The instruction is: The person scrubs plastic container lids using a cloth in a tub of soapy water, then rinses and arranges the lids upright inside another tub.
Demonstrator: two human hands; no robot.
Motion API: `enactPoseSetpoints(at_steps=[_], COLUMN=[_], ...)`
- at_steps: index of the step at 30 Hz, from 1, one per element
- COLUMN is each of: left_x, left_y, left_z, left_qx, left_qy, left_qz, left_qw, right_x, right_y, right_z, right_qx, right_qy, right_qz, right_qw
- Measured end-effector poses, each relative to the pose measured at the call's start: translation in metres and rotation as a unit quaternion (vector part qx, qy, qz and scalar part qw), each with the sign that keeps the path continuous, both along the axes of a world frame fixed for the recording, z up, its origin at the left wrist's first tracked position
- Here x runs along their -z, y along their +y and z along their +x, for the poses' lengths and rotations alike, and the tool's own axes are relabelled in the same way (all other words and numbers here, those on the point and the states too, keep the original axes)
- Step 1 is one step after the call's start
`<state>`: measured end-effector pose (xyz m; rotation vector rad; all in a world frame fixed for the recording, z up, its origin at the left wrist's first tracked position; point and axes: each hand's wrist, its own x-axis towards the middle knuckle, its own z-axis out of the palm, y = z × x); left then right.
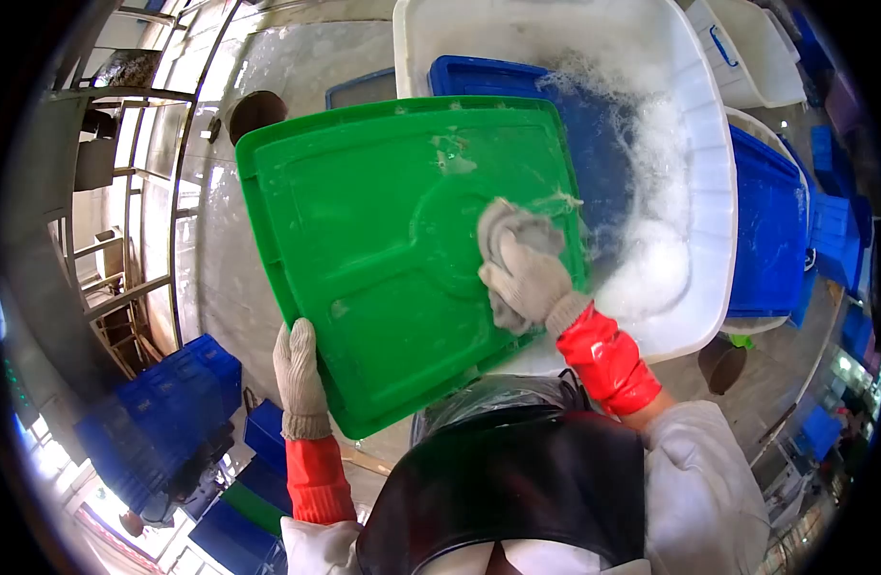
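Note:
A large green lid (364,220) with a raised pattern lies tilted across the near left rim of a white tub (704,192). My left hand (301,379), in a pale knit glove, grips the lid's lower left edge. Against the lid's right part, my gloved right hand (527,278) presses a wet grey cloth (517,226), its fingers closed on it. White suds (651,259) and dark water fill the tub, where a blue lid (488,75) is partly under the water.
Blue lids (766,230) lean in another white container at the right. Blue crates (172,412) stand at the lower left. A brown bucket (256,115) is beyond the green lid, another (722,362) right of the tub. Metal racking (177,192) runs along the left.

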<state>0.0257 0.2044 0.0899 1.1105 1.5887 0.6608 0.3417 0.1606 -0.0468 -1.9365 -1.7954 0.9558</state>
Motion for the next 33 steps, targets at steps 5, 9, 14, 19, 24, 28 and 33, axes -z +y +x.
enactPoseSetpoints(at_steps=[5,9,14,19,24,28,33], left_x=[0.002,0.003,0.003,-0.016,-0.03,-0.021,-0.018], left_y=[-0.009,-0.013,-0.02,-0.02,-0.026,-0.021,-0.018], left_z=[-0.005,-0.004,-0.014,-0.002,0.022,0.012,-0.005], left_qx=[0.019,-0.024,-0.013,-0.044,-0.142,-0.06,-0.039], left_qy=[0.045,-0.028,0.007,0.058,0.031,0.059,-0.024], left_qz=[0.033,-0.005,0.041,0.067,0.012,0.048,-0.005], left_qw=[0.998,0.999,0.999,0.995,0.989,0.995,0.999], right_x=[-0.01,-0.017,-0.011,0.008,0.044,0.092,0.015], right_y=[0.085,0.109,0.132,0.163,0.089,0.017,0.039], right_z=[0.001,0.016,0.008,0.038,0.083,0.077,0.022], right_qx=[-0.057,-0.074,-0.054,-0.078,0.01,0.033,-0.017], right_qy=[0.009,-0.023,-0.049,-0.228,-0.258,-0.187,-0.081], right_qz=[0.033,0.021,0.111,0.129,-0.008,-0.031,0.115], right_qw=[0.998,0.997,0.991,0.962,0.966,0.981,0.99])
